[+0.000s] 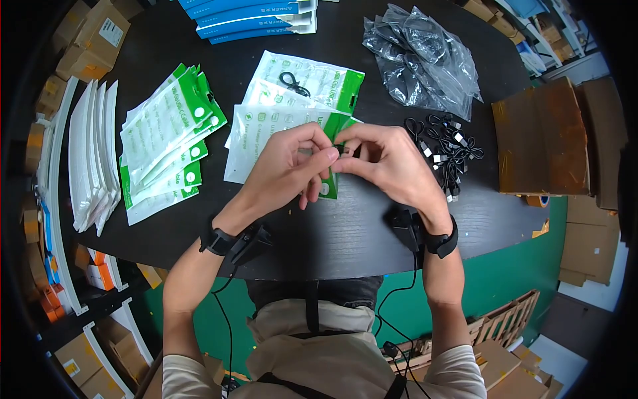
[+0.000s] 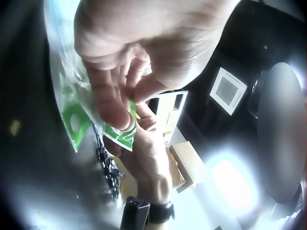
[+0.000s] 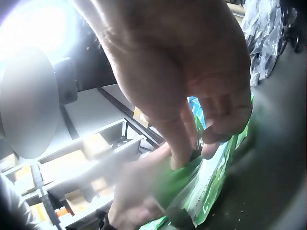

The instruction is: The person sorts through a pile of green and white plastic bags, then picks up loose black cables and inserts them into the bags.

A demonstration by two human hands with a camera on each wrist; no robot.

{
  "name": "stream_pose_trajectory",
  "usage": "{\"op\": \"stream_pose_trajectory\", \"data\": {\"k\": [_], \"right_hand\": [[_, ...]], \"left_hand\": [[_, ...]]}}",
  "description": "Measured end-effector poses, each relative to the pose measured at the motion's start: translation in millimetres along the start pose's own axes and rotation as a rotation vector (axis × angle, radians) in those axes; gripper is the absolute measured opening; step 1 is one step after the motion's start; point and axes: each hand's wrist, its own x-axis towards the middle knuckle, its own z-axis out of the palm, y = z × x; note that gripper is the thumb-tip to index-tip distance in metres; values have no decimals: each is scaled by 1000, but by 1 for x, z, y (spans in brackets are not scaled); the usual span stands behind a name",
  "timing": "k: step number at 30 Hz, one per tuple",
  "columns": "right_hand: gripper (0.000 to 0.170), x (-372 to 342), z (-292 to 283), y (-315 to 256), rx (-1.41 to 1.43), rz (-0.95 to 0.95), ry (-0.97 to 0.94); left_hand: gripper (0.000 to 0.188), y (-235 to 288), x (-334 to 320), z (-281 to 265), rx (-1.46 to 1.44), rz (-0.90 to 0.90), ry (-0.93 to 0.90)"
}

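Note:
In the head view a white-and-green cable pouch (image 1: 249, 143) lies in front of the person, its green end under both hands. The left hand (image 1: 289, 163) pinches that green end between thumb and fingers. From the other side the right hand (image 1: 392, 159) pinches the same end, and the fingertips of the two hands nearly meet. The left wrist view shows the green strip (image 2: 125, 139) at the left fingertips. Green film (image 3: 180, 182) passes below the right fingers in the right wrist view. Behind the pouch lies another pouch (image 1: 269, 66), with a coiled black cable (image 1: 292, 84) on it.
Loose black cables (image 1: 452, 149) lie right of the hands, below clear plastic bags (image 1: 422, 60). A stack of green-and-white pouches (image 1: 166, 133) and a row of white packets (image 1: 93, 153) stand left. Blue boxes (image 1: 249, 20) are at the back, a cardboard box (image 1: 541, 139) at right.

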Motion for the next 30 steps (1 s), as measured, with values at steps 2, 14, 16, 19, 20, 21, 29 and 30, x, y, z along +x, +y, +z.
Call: {"op": "stream_pose_trajectory", "data": {"k": [2,14,16,19,20,21,29,30], "right_hand": [[17,2,3,8,-191,-216,41],[9,2,11,14,-84,-39,112],[8,4,9,18,26,-70,166],[8,4,2,21,245,-128,272],[10,3,-1,19,273,-144,292],[12,2,-4,16,300,-161,311],[24,3,-7,14,413,-274,358],[25,4,-6,13,476,-267,363]], "left_hand": [[18,1,0,1,-3,4,-16],[16,9,-5,7,-6,57,-90],[16,14,-7,0,-12,115,81],[22,6,-4,-21,111,416,500],[22,1,2,-31,111,417,498],[21,-5,12,-43,279,549,577],[36,12,11,-24,-99,366,556],[38,16,7,-25,-151,293,457]]}}
